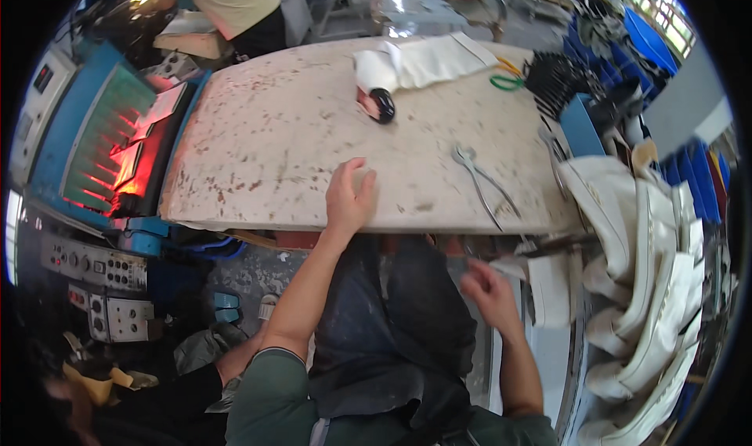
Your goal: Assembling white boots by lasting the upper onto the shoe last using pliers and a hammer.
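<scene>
My left hand (350,199) is over the near edge of the worktable (274,148), fingers apart and slightly bent, holding nothing. My right hand (492,295) hovers off the table's edge beside my right thigh, slightly blurred, its fingers loosely curled and apart with nothing seen in them. Farther back on the table lies a white boot (427,63) on its side, its dark round end (382,106) toward me. A pair of metal pincers (478,181) rests between my right hand and the boot, handles toward me. Another metal hand tool (553,154) lies at the table's right edge.
Several white boots (634,289) stand on a rack at my right. Green and yellow loop handles (507,76) lie near a black ridged object (560,81). At left is a blue machine (86,125) glowing red inside. A person (231,11) works beyond the table; another person's arm (239,360) is low at left.
</scene>
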### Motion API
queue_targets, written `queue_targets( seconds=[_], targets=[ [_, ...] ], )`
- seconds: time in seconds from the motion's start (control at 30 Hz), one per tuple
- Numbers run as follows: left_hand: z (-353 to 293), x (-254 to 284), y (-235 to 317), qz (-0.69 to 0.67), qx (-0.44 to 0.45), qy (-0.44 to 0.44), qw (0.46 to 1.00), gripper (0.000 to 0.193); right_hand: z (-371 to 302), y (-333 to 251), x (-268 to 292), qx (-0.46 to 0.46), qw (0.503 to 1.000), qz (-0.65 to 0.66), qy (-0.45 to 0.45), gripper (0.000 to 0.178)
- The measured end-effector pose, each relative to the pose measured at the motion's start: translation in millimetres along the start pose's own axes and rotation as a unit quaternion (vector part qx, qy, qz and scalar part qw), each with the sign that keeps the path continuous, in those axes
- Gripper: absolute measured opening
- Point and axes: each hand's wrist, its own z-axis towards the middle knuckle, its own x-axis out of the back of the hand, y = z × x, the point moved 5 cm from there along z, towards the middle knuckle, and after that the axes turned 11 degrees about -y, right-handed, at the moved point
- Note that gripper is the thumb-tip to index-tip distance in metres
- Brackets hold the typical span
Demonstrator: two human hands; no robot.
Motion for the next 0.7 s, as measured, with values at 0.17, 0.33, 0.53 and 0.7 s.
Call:
queue_targets(
  seconds=[0.17, 0.33, 0.53, 0.7],
  targets=[
    [7.5, 5.3, -33.9, 0.054, -0.005, 0.055, 0.997, 0.038, 224.5, -117.2, -28.2, 0.166, 0.937, -0.306, 0.037, 0.064],
    [0.2, 13.1, -34.3, -0.027, 0.009, 0.112, 0.993, 0.035, 339.0, -167.9, -57.6, 0.131, 0.921, -0.358, 0.081, 0.074],
    [-17.9, 26.3, -80.1, -0.306, 0.1, 0.183, 0.929, 0.028, 304.1, -169.9, -78.3, 0.179, 0.971, -0.159, 0.018, 0.071],
    [-24.5, 147.0, -14.5, -0.287, 0.043, 0.359, 0.887, 0.036, 142.3, -155.3, -85.8, 0.18, 0.941, 0.194, -0.21, 0.063]
  ],
)
